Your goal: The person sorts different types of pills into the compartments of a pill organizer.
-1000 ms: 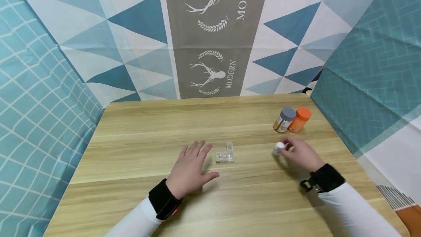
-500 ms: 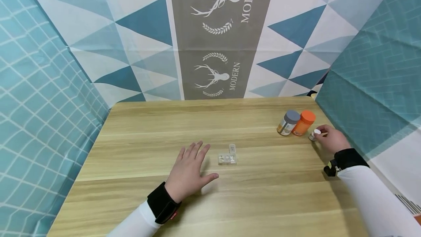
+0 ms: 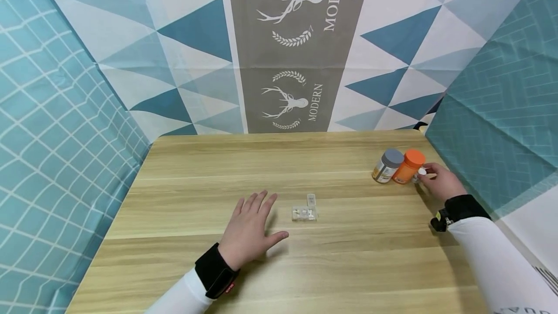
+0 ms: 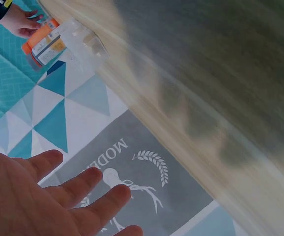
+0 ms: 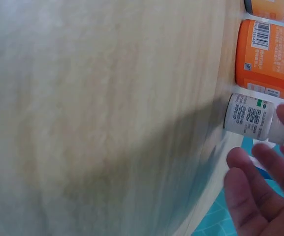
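Observation:
A small white pill bottle (image 5: 249,116) stands upright on the table, close beside the orange bottle (image 3: 409,167). My right hand (image 3: 445,184) pinches its white cap (image 5: 278,132) between thumb and fingers. The bottle's label with a square code shows in the right wrist view. My left hand (image 3: 247,237) is spread flat above the table, fingers straight, holding nothing. Just right of it lies a clear pill box (image 3: 303,213), one small lid (image 3: 311,200) flipped up at the back. Small pale pieces sit inside the box, too small to tell apart.
A grey-capped bottle (image 3: 387,165) stands against the left side of the orange one, near the back right of the wooden table (image 3: 244,164). Patterned cloth (image 3: 192,47) hangs behind the table, and teal cloth (image 3: 505,101) borders the right edge.
My right hand has carried the white bottle rightward and set it beside the orange bottle. My left hand has stayed nearly still. The head view has shifted slightly.

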Motion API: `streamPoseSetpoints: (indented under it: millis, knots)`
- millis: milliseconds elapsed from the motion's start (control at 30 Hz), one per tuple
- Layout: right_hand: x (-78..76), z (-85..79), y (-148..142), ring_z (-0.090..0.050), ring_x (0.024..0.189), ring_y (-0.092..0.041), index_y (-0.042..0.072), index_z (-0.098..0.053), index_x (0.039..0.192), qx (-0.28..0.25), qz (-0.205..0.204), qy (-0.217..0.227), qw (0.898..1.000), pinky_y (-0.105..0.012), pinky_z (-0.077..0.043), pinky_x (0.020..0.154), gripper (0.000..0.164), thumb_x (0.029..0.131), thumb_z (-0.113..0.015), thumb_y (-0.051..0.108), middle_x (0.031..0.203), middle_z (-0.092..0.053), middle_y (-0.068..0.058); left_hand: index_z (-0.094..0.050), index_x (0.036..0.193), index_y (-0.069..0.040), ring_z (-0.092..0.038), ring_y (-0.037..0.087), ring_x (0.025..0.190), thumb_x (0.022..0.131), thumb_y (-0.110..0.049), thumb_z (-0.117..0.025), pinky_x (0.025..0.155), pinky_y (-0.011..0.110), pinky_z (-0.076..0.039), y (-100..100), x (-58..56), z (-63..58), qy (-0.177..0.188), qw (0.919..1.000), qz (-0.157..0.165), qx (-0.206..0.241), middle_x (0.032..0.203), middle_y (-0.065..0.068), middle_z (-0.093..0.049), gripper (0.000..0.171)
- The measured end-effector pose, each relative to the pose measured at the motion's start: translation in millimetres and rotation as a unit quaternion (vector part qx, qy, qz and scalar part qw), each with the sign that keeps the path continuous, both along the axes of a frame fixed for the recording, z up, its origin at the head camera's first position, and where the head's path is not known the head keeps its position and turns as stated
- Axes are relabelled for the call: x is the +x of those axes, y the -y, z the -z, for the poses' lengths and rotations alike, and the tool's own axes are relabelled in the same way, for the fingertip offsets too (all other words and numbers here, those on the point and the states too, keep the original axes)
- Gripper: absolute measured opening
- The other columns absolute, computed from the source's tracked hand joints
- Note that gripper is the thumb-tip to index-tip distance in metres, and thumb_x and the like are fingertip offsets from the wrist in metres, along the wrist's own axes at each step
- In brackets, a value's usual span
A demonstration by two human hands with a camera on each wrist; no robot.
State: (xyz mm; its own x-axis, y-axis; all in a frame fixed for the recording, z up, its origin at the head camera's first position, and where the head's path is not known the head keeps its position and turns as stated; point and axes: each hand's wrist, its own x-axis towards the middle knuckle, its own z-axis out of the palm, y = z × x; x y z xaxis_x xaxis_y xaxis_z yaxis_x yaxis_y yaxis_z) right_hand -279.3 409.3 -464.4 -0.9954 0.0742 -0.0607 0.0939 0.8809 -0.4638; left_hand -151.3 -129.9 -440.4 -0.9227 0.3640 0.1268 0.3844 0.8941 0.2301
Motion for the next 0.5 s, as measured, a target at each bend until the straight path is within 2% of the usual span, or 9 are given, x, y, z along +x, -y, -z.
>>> streamPoseSetpoints:
  millis: [100,167,267,367,500]
  knots:
    - [4.4,-5.4,-1,-0.051,0.11,-0.052,-0.012,-0.034,0.141,0.0,0.001,0.004,1.0,-0.056,-0.048,0.08,0.06,0.101,-0.05,0.03,0.129,-0.046,-0.036,-0.036,0.153,-0.018,-0.038,0.036,0.138,0.083,-0.074,-0.058,0.113,0.059,-0.025,0,-1.3,1.1,0.003,1.0,0.004,0.001,0.152,0.012,-0.041,0.093]
    - [11.7,-11.9,-2,-0.053,0.102,-0.048,-0.011,-0.04,0.136,0.01,0.005,-0.01,1.0,-0.052,-0.048,0.075,0.053,0.099,-0.049,0.026,0.121,-0.05,-0.034,-0.04,0.151,-0.014,-0.041,0.035,0.136,0.084,-0.07,-0.061,0.111,0.059,-0.028,-2,-2.7,2.3,-0.002,0.9999,0.008,0.009,0.149,0.012,-0.044,0.09]
    - [26.6,-24.0,2,-0.055,0.081,-0.036,-0.007,-0.054,0.118,0.037,-0.004,-0.032,0.999,-0.04,-0.043,0.064,0.037,0.097,-0.048,0.023,0.099,-0.058,-0.024,-0.045,0.147,-0.011,-0.047,0.033,0.132,0.086,-0.063,-0.065,0.108,0.058,-0.033,-4,-5.0,2.4,-0.011,0.9997,0.012,0.02,0.144,0.013,-0.049,0.082]
    - [44.4,-34.6,22,-0.051,0.068,-0.024,0.0,-0.061,0.101,0.053,-0.041,-0.043,0.997,-0.034,-0.037,0.059,0.023,0.095,-0.049,0.019,0.081,-0.059,-0.011,-0.05,0.143,-0.009,-0.052,0.031,0.127,0.088,-0.057,-0.067,0.104,0.056,-0.039,-7,-8.4,2.4,-0.015,0.9995,0.019,0.02,0.14,0.013,-0.054,0.075]
    - [63.1,-39.0,71,-0.049,0.067,-0.017,0.004,-0.064,0.097,0.044,-0.11,-0.044,0.992,-0.033,-0.038,0.06,0.014,0.094,-0.053,0.012,0.078,-0.058,-0.003,-0.055,0.138,-0.006,-0.059,0.03,0.12,0.087,-0.049,-0.072,0.098,0.05,-0.047,-15,-15.8,4.9,-0.012,0.9988,0.047,0.012,0.134,0.014,-0.059,0.068]
